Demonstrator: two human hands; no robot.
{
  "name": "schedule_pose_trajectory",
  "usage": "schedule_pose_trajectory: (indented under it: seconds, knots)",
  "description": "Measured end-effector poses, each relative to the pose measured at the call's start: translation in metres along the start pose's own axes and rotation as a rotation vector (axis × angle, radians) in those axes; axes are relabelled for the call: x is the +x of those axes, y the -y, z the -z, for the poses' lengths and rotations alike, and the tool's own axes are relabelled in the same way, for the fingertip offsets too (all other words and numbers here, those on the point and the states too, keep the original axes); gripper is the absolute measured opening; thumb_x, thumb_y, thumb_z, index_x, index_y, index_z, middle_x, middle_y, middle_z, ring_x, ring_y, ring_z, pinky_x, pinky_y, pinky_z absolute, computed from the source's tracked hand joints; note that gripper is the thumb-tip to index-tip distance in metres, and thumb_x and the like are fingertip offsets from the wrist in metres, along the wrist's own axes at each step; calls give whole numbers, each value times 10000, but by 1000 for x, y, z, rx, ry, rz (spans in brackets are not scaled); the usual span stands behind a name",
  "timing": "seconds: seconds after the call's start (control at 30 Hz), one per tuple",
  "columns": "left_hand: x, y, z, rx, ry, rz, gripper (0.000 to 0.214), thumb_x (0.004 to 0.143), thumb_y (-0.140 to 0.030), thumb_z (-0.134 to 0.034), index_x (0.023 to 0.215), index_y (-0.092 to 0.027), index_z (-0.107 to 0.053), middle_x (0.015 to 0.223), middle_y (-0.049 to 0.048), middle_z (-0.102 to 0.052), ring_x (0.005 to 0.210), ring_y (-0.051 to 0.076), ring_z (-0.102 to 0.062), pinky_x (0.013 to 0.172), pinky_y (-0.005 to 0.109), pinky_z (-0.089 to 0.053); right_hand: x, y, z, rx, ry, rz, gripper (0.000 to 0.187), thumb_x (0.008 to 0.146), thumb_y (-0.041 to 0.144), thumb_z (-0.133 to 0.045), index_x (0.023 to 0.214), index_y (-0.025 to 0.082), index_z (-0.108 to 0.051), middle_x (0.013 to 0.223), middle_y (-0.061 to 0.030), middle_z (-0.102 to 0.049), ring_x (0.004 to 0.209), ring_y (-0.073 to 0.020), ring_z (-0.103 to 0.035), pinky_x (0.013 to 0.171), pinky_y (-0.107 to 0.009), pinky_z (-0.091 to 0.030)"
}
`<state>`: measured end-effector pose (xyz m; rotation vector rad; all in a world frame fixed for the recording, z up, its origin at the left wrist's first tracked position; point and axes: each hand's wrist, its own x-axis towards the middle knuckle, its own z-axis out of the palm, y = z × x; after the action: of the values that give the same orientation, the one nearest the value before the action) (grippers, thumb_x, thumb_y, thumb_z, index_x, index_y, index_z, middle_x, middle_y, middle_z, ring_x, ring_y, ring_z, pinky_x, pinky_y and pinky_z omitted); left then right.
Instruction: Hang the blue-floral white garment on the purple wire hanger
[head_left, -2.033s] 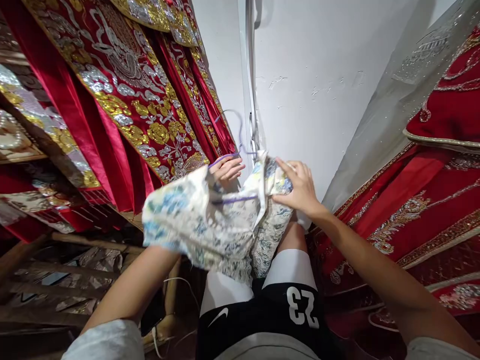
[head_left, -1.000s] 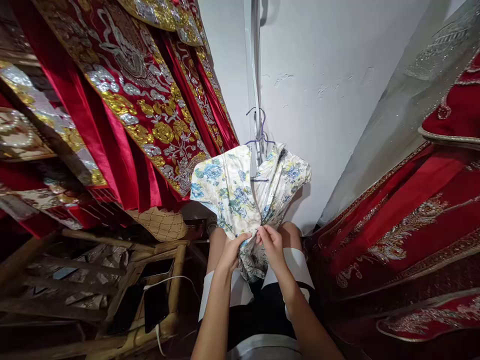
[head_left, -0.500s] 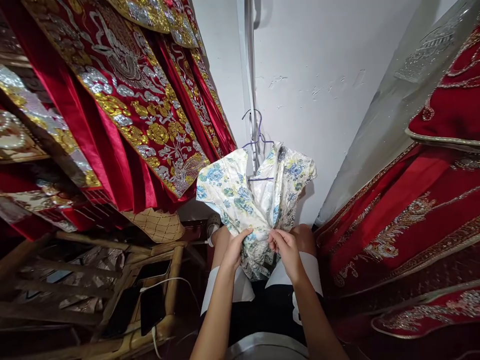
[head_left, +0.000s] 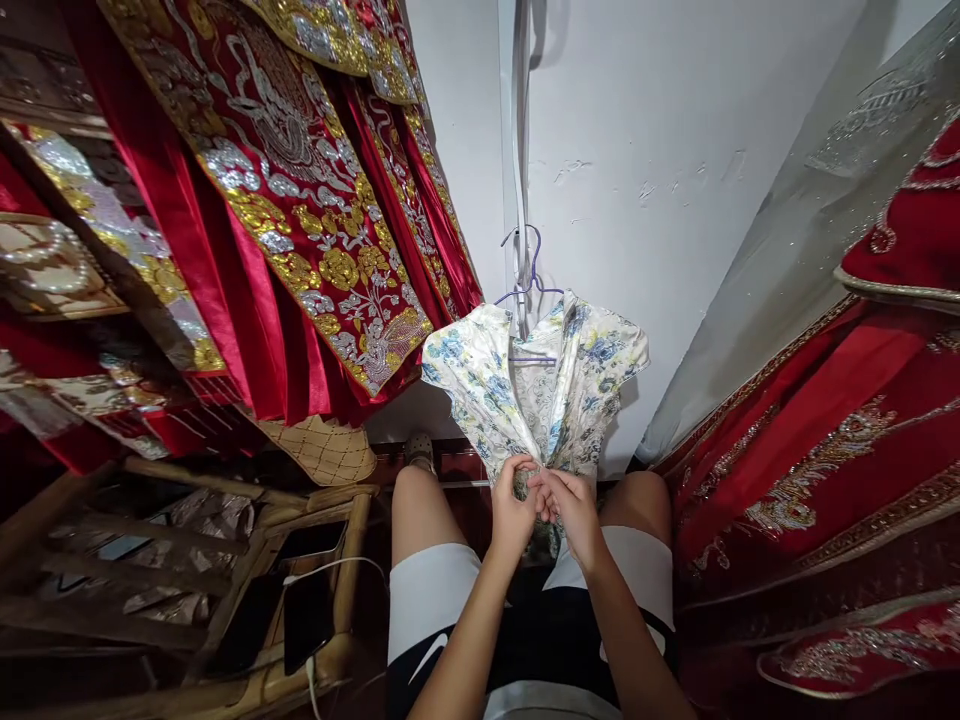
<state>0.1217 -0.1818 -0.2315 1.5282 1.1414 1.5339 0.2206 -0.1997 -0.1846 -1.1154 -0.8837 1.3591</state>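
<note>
dress (head_left: 487, 385) on hanger (head_left: 529, 285), robes (head_left: 300, 220) left, chair (head_left: 300, 560) below

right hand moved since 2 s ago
Yes. The right hand has come down, away from the wall pole and purple hanger, to the lower front of the floral dress.

A white swoosh logo (head_left: 429, 646) on the black shorts (head_left: 525, 625) is the only readable mark.

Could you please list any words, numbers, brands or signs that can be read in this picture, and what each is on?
No word or number can be read. The only sign is a white swoosh logo on the black shorts.
The floral dress shows no label; the red robes bear only embroidery.
</note>
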Motion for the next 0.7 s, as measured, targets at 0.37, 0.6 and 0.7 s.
schedule_pose_trajectory:
  seconds: [0.37, 0.6, 0.7]
  knots:
    - [28, -19, 1, 45, 167, -146, 90, 812, -121, -493, 776, -202, -481, 718, -23, -520, 692, 146, -495, 661, 249, -383, 13, 17, 4, 55, 122, -100, 449, 673, 576, -758, 706, 129, -734, 401, -2, -535, 317, -75, -373, 358, -223, -188]
    - [14, -13, 1, 190, 285, -124, 180, 865, -187, -530, 715, -212, -432, 708, -19, -480, 670, 149, -471, 639, 259, -350, 31, 39, 10, 97, 14, 33, 424, 681, 559, -788, 689, 145, -702, 357, 80, -372, 340, -54, -245, 380, -250, -164]
    - [10, -12, 5, 274, 368, -66, 198, 833, -163, -534, 685, -217, -415, 675, -24, -482, 651, 151, -475, 627, 262, -334, 64, 89, 0, 92, 41, 181, 389, 734, 503, -777, 605, 167, -629, 393, 72, -388, 359, -51, -227, 375, -260, -166]
